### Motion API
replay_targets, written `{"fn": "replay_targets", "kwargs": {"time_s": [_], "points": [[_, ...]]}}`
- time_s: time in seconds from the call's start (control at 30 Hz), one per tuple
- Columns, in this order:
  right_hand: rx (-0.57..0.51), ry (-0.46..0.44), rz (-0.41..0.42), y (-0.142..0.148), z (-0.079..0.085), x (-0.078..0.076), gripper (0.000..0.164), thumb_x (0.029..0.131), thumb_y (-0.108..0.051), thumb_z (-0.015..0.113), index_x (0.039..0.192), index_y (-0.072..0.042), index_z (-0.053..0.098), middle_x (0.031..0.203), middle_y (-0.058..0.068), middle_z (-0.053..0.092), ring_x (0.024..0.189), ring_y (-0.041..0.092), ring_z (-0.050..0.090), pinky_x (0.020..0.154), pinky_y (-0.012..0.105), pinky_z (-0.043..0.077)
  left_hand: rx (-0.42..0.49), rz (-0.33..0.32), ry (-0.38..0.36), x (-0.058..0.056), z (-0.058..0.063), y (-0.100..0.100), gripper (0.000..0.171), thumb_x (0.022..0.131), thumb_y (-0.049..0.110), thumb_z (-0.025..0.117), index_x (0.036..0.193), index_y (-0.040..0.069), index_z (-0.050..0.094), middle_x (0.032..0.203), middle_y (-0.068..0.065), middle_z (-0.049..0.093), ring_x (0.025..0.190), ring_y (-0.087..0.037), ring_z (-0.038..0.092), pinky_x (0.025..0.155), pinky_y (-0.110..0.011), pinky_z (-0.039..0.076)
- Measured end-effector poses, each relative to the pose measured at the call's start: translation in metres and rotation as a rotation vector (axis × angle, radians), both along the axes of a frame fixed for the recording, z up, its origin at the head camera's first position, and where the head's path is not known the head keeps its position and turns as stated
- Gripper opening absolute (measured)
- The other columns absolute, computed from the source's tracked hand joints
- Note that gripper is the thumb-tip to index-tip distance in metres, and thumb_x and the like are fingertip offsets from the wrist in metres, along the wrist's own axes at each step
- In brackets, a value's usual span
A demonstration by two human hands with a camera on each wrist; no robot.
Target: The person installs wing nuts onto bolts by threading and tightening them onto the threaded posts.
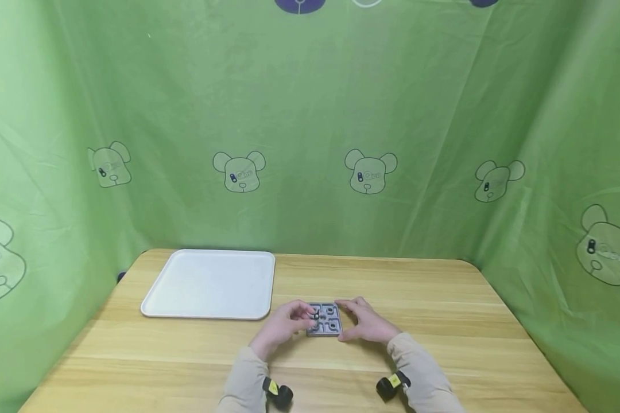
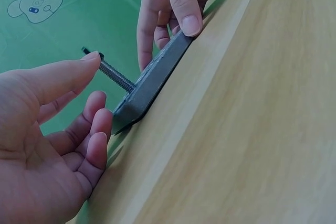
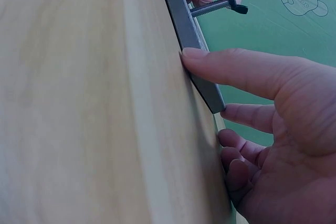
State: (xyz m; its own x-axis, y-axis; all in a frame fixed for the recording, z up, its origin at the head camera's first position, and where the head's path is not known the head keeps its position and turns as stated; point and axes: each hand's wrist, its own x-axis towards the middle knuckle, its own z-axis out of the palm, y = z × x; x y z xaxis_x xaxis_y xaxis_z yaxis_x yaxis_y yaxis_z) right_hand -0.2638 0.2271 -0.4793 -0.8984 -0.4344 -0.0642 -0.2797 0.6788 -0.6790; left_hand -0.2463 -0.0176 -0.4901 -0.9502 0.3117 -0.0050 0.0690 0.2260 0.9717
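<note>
A grey square plate [image 1: 332, 319] with grooves and several round recesses lies on the table in the head view. From its left part a threaded wing bolt [image 3: 210, 8] with black wings stands up. My left hand [image 1: 285, 325] is at the bolt's winged top, thumb and forefinger about it; in the left wrist view a fingertip touches the bolt [image 2: 116, 75]. The other left fingers curl loosely beside the plate's edge. My right hand [image 1: 365, 322] grips the plate's right end between thumb and fingers. The bolt's lower end is hidden in the plate.
A white tray [image 1: 209, 284] lies at the back left of the wooden table [image 1: 418, 292]. Green curtains [image 1: 305, 218] with bear-head prints hang behind and at both sides. Each wrist bears a black camera on a strap.
</note>
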Motion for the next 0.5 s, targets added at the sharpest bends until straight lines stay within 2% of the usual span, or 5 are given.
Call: {"fn": "replay_targets", "kwargs": {"time_s": [0.5], "points": [[-0.012, 0.001, 0.000, 0.0008, -0.0047, -0.0035, 0.089, 0.066, -0.026, 0.085, 0.144, -0.008, 0.045, 0.121, 0.015, 0.048, 0.114, 0.029, 0.048, 0.104, 0.061, 0.036, -0.014, 0.004, 0.012, 0.0003, 0.0002, 0.0034, 0.022, 0.086, 0.017, 0.071, 0.107, 0.010, 0.067, 0.093, -0.007, 0.063, 0.079, -0.014, 0.053, 0.062, -0.026, 0.044]]}}
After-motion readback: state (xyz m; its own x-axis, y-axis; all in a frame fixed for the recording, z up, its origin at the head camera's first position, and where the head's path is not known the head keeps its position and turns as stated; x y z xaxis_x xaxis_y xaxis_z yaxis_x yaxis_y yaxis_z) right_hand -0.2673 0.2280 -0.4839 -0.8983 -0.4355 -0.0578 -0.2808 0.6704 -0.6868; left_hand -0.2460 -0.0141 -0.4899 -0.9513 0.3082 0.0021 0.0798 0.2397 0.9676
